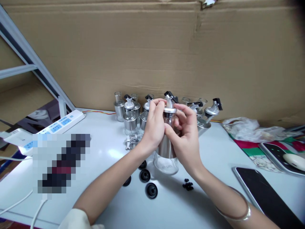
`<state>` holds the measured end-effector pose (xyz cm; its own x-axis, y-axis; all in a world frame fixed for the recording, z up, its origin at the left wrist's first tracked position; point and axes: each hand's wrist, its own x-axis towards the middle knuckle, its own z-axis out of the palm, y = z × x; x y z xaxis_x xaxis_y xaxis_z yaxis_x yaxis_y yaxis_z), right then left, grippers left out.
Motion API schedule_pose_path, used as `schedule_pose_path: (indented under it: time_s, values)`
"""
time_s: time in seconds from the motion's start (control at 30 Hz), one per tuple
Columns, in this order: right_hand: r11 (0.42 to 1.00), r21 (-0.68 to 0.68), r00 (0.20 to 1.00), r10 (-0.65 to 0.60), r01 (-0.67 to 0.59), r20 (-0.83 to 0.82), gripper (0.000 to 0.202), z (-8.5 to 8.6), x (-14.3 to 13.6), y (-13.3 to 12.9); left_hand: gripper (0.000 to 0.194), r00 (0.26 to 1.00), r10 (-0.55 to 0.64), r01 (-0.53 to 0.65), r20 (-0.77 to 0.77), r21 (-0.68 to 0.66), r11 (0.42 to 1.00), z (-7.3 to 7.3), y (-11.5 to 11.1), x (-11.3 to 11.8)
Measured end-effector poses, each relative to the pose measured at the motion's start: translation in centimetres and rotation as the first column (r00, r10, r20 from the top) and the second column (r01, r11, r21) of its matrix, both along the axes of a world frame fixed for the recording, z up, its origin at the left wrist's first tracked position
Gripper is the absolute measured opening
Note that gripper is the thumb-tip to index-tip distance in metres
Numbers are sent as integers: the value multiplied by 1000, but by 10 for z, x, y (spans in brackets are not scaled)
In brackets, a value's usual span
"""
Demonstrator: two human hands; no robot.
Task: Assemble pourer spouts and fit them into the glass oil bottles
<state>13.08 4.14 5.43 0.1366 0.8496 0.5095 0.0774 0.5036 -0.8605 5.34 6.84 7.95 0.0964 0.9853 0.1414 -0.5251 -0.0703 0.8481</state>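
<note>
Between my hands is a glass bottle [166, 163] with a steel sleeve, upright or slightly tilted. On its neck sits a silver pour spout [169, 102] with a black flip cap. My left hand [155, 125] is closed at the spout and neck from the left. From the right, my right hand [187, 136] wraps the bottle, thumb across its front and fingertips near the spout. Black ring-shaped caps [151, 190] lie on the table below, and several small black plugs [188, 184] are to the right. Silver spout parts [130, 142] lie left of my left hand.
More steel-sleeved bottles [130, 122] stand in rows at the back, some with spouts. A white power strip [56, 127] is at the left, with cables. At the right lie a dark phone-like slab [264, 194], a plastic bag [252, 128] and a white mouse [294, 161]. Cardboard [133, 47] walls the back.
</note>
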Motion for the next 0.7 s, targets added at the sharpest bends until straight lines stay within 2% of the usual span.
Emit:
schedule_pose_path:
  time_s: [0.13,0.23,0.3,0.4,0.47,0.57,0.7]
  values:
    - [996,90,995,7,-15,95,63,-2,1,1,11,996,90,-90,2,136,987,3,-1,-2]
    - [995,84,980,33,-51,197,72,-2,6,3,21,984,170,-164,-45,124,979,-3,1,-3]
    - [997,39,973,59,-70,221,70,-1,11,5,24,987,154,-146,-54,132,980,-9,2,-1]
    - [996,13,989,90,-92,114,59,3,18,10,19,995,81,-66,-51,246,967,-17,-1,4]
    - [990,8,990,140,-140,-19,52,7,22,13,26,989,102,-60,-107,335,940,-19,-6,7]
    - [976,-9,965,214,-218,-150,50,13,25,14,36,964,203,-116,-173,412,904,-16,-14,8]
    - [964,-55,951,245,-259,-190,59,14,27,12,37,945,311,-255,-97,377,891,-13,-20,9]
